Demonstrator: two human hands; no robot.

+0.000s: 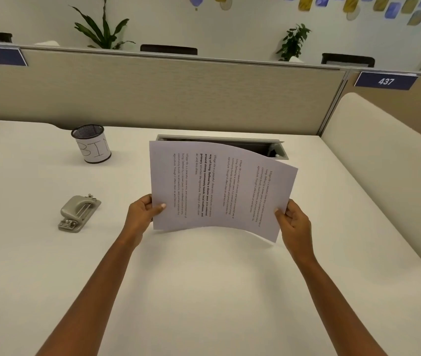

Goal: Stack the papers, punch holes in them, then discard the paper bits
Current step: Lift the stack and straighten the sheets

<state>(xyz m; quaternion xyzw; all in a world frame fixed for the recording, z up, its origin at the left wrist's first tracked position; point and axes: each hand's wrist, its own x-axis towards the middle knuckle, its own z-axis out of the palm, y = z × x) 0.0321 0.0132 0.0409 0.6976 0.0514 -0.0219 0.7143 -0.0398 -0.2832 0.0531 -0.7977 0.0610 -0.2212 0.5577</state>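
Note:
The printed papers (217, 188) are lifted off the white desk (204, 291) and bow upward in the middle, text running sideways. My left hand (141, 214) pinches their lower left corner, thumb on top. At the lower right corner my right hand (293, 222) grips the same papers. A grey metal hole punch (78, 213) lies on the desk to the left of my left hand, apart from it. Further back on the left stands a black mesh cup (92, 143) wrapped in paper labelled BIN.
A grey cable tray opening (278, 150) is recessed in the desk behind the papers. A beige partition (153, 91) closes off the back. A cream side panel (384, 163) borders the desk on the right.

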